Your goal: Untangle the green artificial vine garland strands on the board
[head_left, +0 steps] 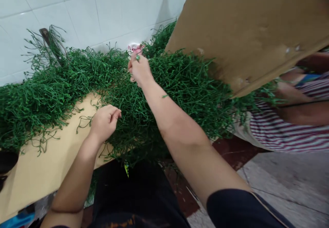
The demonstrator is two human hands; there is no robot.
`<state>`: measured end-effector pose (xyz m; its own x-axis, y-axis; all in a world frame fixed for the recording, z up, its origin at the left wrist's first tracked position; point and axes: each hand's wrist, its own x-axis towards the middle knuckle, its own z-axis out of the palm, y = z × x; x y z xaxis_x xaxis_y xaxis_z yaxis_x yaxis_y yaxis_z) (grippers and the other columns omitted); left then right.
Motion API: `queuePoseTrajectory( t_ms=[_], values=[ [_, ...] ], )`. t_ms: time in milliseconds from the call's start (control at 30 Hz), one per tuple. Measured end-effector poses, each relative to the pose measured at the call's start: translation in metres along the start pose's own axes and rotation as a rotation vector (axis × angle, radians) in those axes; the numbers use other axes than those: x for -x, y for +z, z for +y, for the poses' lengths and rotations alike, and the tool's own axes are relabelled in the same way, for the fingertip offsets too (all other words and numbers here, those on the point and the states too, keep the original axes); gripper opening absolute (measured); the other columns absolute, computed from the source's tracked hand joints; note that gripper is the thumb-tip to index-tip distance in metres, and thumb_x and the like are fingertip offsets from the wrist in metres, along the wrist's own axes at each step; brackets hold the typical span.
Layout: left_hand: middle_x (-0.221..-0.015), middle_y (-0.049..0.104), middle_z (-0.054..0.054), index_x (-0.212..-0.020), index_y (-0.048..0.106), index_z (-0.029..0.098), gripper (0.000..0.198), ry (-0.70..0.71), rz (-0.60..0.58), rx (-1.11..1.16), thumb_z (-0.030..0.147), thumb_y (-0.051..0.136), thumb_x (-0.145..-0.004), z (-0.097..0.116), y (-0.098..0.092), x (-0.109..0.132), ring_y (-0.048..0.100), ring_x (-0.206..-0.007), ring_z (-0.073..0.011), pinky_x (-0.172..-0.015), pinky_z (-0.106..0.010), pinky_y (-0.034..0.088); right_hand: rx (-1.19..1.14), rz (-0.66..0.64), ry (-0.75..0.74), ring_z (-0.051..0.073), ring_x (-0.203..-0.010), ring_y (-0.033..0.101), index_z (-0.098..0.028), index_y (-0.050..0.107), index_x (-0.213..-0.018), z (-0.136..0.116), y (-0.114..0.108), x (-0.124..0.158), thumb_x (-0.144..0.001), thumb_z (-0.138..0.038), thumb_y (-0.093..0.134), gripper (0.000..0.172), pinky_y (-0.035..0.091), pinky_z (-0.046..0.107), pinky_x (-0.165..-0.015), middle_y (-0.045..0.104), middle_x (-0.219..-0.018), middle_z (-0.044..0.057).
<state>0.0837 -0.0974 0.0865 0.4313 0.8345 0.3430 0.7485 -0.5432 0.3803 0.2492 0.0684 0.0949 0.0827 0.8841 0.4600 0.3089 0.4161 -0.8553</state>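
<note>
My right hand (140, 69) reaches over a heap of green plastic stems (190, 84), its fingers bent together beside a small white container with pink-red bits (135, 47) by the wall. Its fingertips are partly hidden, so I cannot make out what they pinch. A small green spot shows on one finger. My left hand (105, 122) is closed low over the cardboard (56, 152), at the near edge of the green heap. Whatever those curled fingers hold, if anything, is hidden. A few loose stems (84, 121) lie just left of this hand.
More green stems (38, 97) are piled at the left, around an upright dark metal piece (47, 37). A large cardboard sheet (246, 25) slants at the right. Beyond it sits another person in a striped garment (280, 128). White tiles (77, 12) cover the wall behind.
</note>
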Motion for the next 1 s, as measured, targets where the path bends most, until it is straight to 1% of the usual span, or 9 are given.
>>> queuePoseTrajectory(
  t_ms=[133,200,300,400,500,633,767,933,1000],
  values=[
    [-0.099,0.065,-0.012,-0.098,0.065,0.014,0.03,-0.192,-0.108,-0.112,0.035,0.048,-0.085,-0.027,0.003,-0.016,0.059,-0.095,-0.0251,-0.086,-0.04,0.046,-0.233,-0.119,0.226,0.006,-0.042,0.023,-0.021,0.04,-0.07,-0.043,0.003,0.023,-0.086,-0.066,0.023,0.05,0.029,0.019,-0.038,0.025,-0.05,-0.006],
    [-0.107,0.064,-0.015,-0.105,0.063,0.012,0.036,-0.242,-0.04,-0.12,0.037,0.047,-0.085,-0.035,0.004,-0.017,0.059,-0.099,-0.0265,-0.09,-0.043,0.044,-0.312,-0.189,0.269,0.005,-0.04,0.018,-0.021,0.04,-0.07,-0.056,0.003,0.031,-0.086,-0.065,0.027,0.048,0.024,0.018,-0.035,0.021,-0.048,-0.007],
    [-0.112,0.061,-0.016,-0.115,0.057,0.01,0.041,-0.284,0.132,-0.047,0.038,0.045,-0.086,-0.04,0.003,-0.017,0.06,-0.095,-0.0239,-0.089,-0.042,0.046,-0.384,-0.256,0.291,0.005,-0.039,0.014,-0.021,0.04,-0.069,-0.062,0.001,0.039,-0.086,-0.064,0.029,0.047,0.021,0.018,-0.033,0.019,-0.046,-0.008],
    [-0.116,0.058,-0.017,-0.123,0.049,0.01,0.049,-0.259,0.257,0.073,0.041,0.047,-0.086,-0.037,0.003,-0.021,0.061,-0.09,-0.0206,-0.084,-0.038,0.048,-0.421,-0.295,0.285,0.004,-0.038,0.014,-0.021,0.04,-0.067,-0.061,0.002,0.043,-0.085,-0.063,0.032,0.047,0.019,0.018,-0.032,0.021,-0.046,-0.008],
    [-0.115,0.057,-0.015,-0.12,0.05,0.013,0.047,-0.2,0.317,0.196,0.044,0.048,-0.086,-0.028,0.009,-0.029,0.06,-0.088,-0.018,-0.082,-0.035,0.049,-0.426,-0.317,0.286,0.004,-0.038,0.015,-0.021,0.04,-0.067,-0.062,0.006,0.046,-0.085,-0.064,0.032,0.047,0.02,0.018,-0.033,0.022,-0.046,-0.008],
    [-0.104,0.06,-0.012,-0.11,0.051,0.014,0.041,-0.253,0.301,0.446,0.043,0.055,-0.082,-0.014,0.027,-0.034,0.058,-0.08,-0.0145,-0.073,-0.03,0.049,-0.387,-0.218,0.279,0.004,-0.039,0.019,-0.021,0.041,-0.068,-0.061,0.014,0.047,-0.085,-0.066,0.028,0.05,0.023,0.018,-0.035,0.025,-0.048,-0.007],
    [-0.078,0.059,-0.001,-0.103,0.05,0.015,0.031,-0.358,0.235,0.769,0.03,0.061,-0.078,-0.008,0.04,-0.033,0.055,-0.065,-0.0098,-0.064,-0.024,0.047,-0.282,-0.043,0.217,0.004,-0.042,0.027,-0.02,0.043,-0.07,-0.046,0.021,0.042,-0.083,-0.069,0.023,0.055,0.028,0.017,-0.04,0.027,-0.052,-0.006],
    [-0.056,0.053,0.004,-0.078,0.057,0.014,0.004,-0.491,0.151,0.943,0.017,0.06,-0.076,-0.006,0.037,-0.03,0.051,-0.051,-0.0078,-0.055,-0.021,0.043,-0.2,0.072,0.087,0.004,-0.048,0.035,-0.018,0.046,-0.073,-0.025,0.025,0.033,-0.081,-0.071,0.016,0.061,0.033,0.017,-0.047,0.03,-0.058,-0.004],
    [-0.057,0.057,0.003,-0.075,0.061,0.013,0.005,-0.49,0.1,0.989,0.017,0.058,-0.077,-0.005,0.035,-0.029,0.051,-0.052,-0.007,-0.055,-0.021,0.043,-0.201,0.073,0.096,0.004,-0.048,0.034,-0.018,0.046,-0.073,-0.021,0.025,0.031,-0.08,-0.072,0.016,0.061,0.033,0.018,-0.046,0.03,-0.058,-0.004]
  ],
)
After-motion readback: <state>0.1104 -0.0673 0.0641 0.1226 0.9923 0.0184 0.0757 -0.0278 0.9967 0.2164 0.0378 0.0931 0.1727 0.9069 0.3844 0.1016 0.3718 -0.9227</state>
